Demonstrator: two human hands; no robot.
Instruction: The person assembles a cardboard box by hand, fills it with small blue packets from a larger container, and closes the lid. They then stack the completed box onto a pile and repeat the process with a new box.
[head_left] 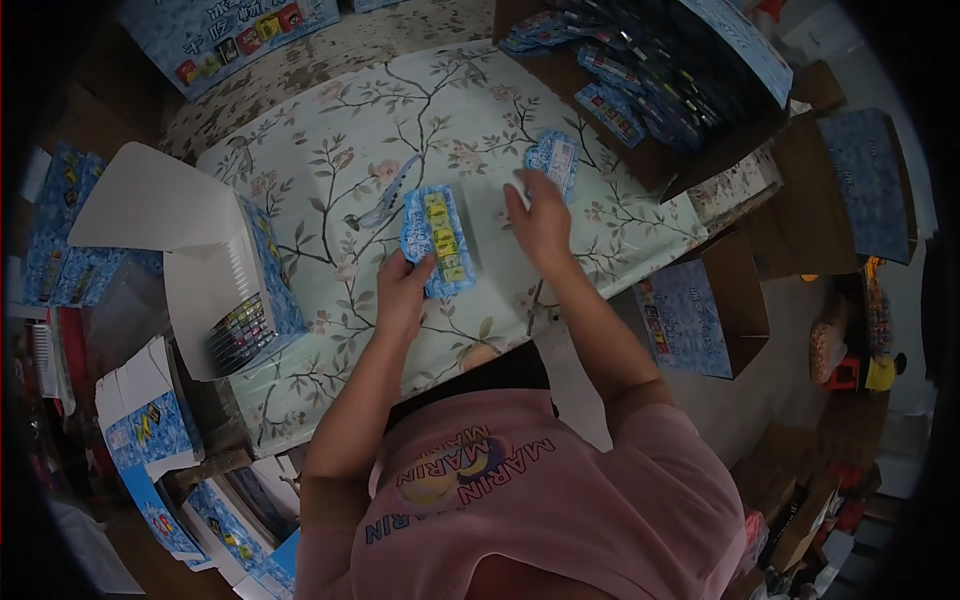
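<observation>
My left hand grips the lower left edge of a blue packet with a column of yellow pictures, held over the flowered tablecloth. To the right, my right hand is at the lower end of a second blue packet lying on the cloth; its thumb stands apart from the fingers and nothing shows between them. At the left of the table, an open white-lined box holds a row of packets at its lower end.
A large carton full of blue packets stands at the table's upper right. Another blue-printed carton is at the upper left. Below the table's right edge sits an open carton. Folded boxes are stacked at the lower left.
</observation>
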